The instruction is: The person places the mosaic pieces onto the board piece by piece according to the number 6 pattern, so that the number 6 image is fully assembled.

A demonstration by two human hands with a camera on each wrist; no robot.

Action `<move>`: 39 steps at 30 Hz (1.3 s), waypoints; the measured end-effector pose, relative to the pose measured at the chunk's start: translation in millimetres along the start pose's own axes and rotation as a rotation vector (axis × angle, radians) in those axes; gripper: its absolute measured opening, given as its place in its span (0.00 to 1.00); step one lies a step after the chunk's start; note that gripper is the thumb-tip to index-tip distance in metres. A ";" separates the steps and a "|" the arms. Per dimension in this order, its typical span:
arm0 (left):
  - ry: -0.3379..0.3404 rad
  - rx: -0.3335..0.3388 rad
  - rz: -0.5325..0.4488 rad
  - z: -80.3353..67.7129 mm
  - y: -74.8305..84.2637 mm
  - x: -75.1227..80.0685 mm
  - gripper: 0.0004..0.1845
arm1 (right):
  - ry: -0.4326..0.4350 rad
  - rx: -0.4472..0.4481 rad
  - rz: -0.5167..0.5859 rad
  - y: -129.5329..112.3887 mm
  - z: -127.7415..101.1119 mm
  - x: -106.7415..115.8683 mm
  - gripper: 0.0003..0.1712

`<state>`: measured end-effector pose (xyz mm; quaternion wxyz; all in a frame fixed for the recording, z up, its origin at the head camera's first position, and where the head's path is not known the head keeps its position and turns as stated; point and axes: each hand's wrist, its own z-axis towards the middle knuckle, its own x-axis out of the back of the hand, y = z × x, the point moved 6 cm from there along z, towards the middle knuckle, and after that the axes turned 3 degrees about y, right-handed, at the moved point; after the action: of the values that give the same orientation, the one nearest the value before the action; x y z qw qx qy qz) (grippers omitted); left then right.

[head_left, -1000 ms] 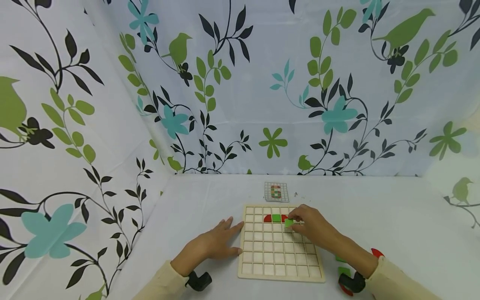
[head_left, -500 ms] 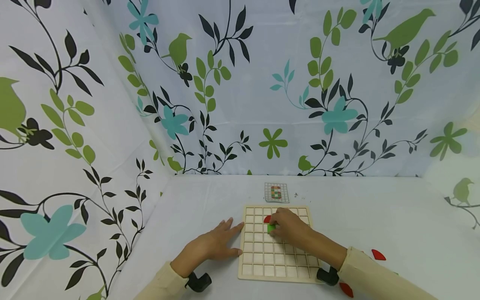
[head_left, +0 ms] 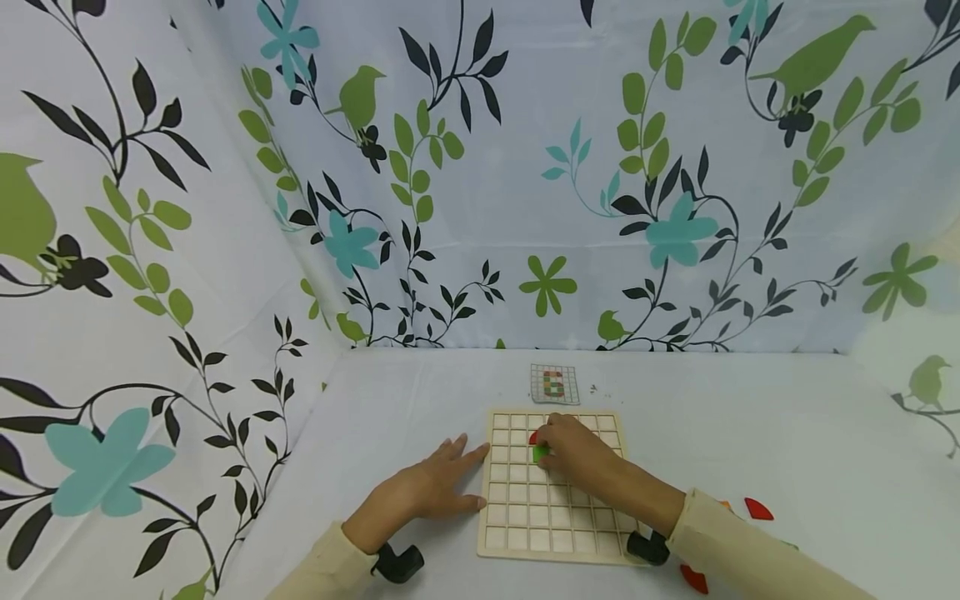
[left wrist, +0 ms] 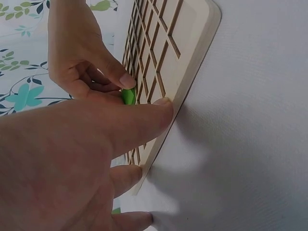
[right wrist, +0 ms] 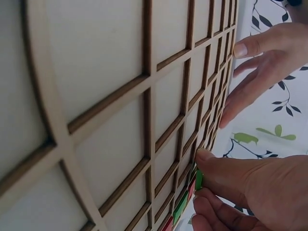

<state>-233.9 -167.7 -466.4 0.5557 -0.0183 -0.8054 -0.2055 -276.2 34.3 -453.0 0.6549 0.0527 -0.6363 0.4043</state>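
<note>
Head view, right hand [head_left: 576,450] pinching green tile [head_left: 540,454] over wooden grid board [head_left: 517,517]; left hand [head_left: 427,492] flat, fingers straight, touching board edge

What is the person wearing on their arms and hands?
Both arms have long cream-coloured sleeves that end at the wrist. The left hand and right hand are bare, with no gloves or rings to be seen. A small black camera sits under the left wrist, and another black camera under the right wrist.
</note>
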 end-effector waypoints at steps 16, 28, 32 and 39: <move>0.007 -0.004 -0.003 -1.8 2.5 2.1 0.43 | 0.081 0.103 -0.107 -9.2 -6.0 -2.5 0.12; 0.002 0.017 -0.021 -0.2 -1.2 0.3 0.44 | 0.069 0.106 -0.068 -7.5 -8.7 0.1 0.12; 0.003 0.018 -0.024 0.0 -1.7 0.6 0.44 | 0.095 0.110 -0.064 -2.4 -17.4 5.9 0.14; 0.001 0.000 -0.032 -0.5 1.5 0.6 0.43 | 0.151 0.016 0.019 20.5 -46.7 32.5 0.13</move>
<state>-233.3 -166.7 -465.2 0.5526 -0.0052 -0.8053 -0.2146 -256.0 90.2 -442.3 0.6968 0.0213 -0.5824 0.4182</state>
